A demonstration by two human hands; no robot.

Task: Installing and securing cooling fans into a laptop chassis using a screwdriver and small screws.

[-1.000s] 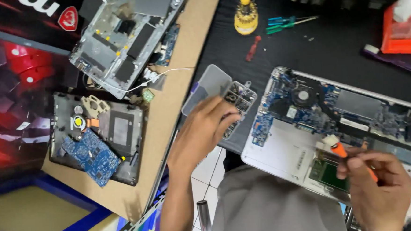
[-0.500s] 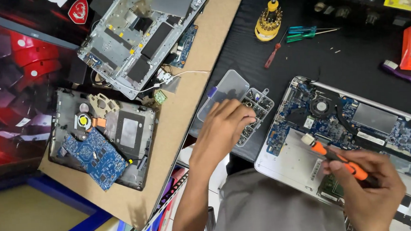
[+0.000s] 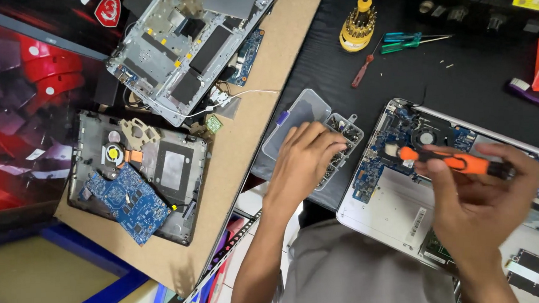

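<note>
Both hands are busy over the black worktop. My left hand point(image 3: 304, 162) rests palm down on the small clear screw organiser point(image 3: 318, 136), fingers curled into its compartments; I cannot tell whether a screw is pinched between the fingertips, because the knuckles hide them. My right hand point(image 3: 481, 196) is closed around an orange-handled screwdriver point(image 3: 454, 162), held level above the open silver laptop point(image 3: 407, 193), whose board and fan lie exposed.

Working from the left: on the cardboard sheet point(image 3: 244, 146) along the worktop's left edge lie a dark laptop base point(image 3: 138, 177) with a blue circuit board point(image 3: 128, 202) resting on it, and beyond it, toward the far left corner, a grey stripped chassis point(image 3: 184, 45). The organiser sits at the near edge of the black mat, between the cardboard and the silver laptop, its hinged lid swung open to the left. Far back stand a yellow bit holder point(image 3: 356, 24), green precision drivers point(image 3: 405, 40) and a small red driver point(image 3: 363, 71).

To do this step well, I judge the fingertips should settle on one compartment and lift a single screw straight up, so neighbouring sizes do not mix. The organiser lies close to the mat's near edge, so pressing down lightly should keep it from tipping. The driver tip is best kept clear of the bare board while the other hand sorts.
</note>
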